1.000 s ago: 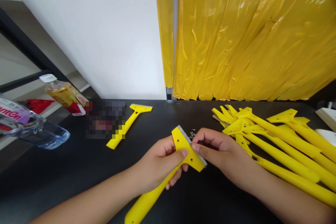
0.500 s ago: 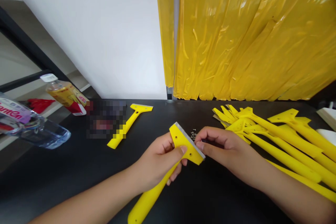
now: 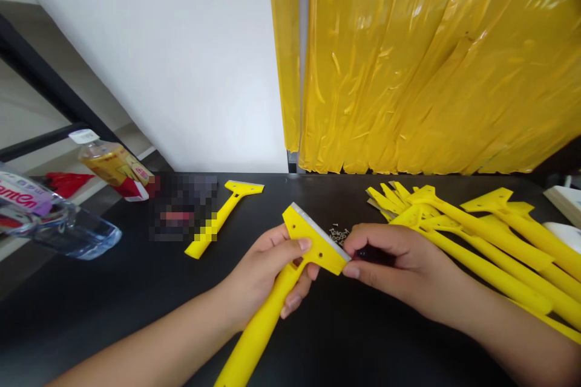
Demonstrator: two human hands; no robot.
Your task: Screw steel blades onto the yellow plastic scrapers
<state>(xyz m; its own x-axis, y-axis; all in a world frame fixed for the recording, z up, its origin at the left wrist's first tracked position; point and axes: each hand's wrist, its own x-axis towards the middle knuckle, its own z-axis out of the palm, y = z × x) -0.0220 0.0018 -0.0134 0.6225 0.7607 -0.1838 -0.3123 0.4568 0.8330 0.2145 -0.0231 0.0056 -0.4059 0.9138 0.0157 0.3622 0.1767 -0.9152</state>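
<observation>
The left hand [image 3: 258, 281] grasped a bright yellow plastic scraper [image 3: 313, 242] with a grey metal blade [image 3: 313, 219] along its head, fingers curled beneath the neck and thumb laid across the head. Its long handle ran toward the near edge of the black bench [image 3: 345, 347]. The scraper was held above mid-bench. The right hand [image 3: 403, 269] was closed in a thumb-and-forefinger pinch at the head's right corner; what it gripped, if anything, could not be confirmed. Tiny loose pieces [image 3: 339, 236] lay just beyond the head. One separate yellow scraper [image 3: 222, 211] lay near the far edge, beside a blurred patch. A heap of yellow scrapers [image 3: 476, 248] occupied the right end, some showing metal edges.
</observation>
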